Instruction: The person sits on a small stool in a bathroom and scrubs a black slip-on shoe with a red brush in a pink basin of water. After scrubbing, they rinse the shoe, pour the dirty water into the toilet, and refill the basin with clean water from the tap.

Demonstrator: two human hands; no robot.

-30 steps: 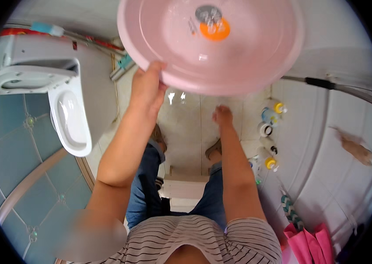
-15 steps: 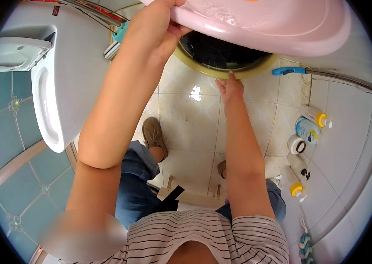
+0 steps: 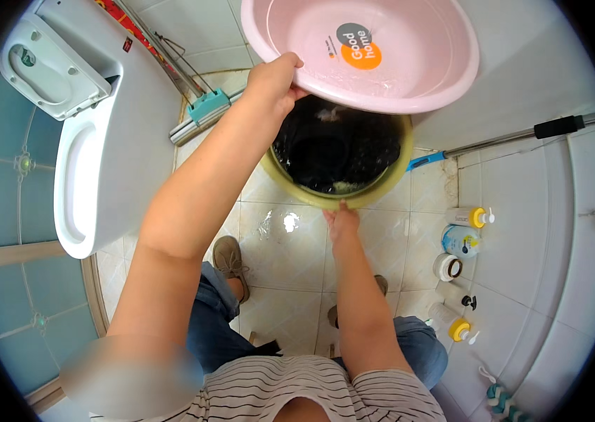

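My left hand [image 3: 280, 83] is closed on the near-left rim of a pink plastic basin [image 3: 420, 49], lifted and tilted so its wet inside faces me. A round orange and grey sticker marks its bottom. Below it on the floor stands a yellow-green basin [image 3: 296, 193], its far edge hidden by the pink one. Dark wet stuff [image 3: 339, 151], apparently cloth in water with some bubbles, fills it. My right hand [image 3: 342, 224] grips this basin's near rim, thumb on top and fingers lower down.
A white toilet [image 3: 76, 186] with raised lid stands left, a teal-headed mop [image 3: 209, 107] behind it. A blue-ended pole [image 3: 425, 161] leans right of the basins. Several bottles [image 3: 460, 240] line the right wall. Water glistens on the tiled floor [image 3: 276, 246].
The pink basin has shifted left and shows more of its inside and its sticker. More of the yellow-green basin has come into view, my right hand still at its near rim.
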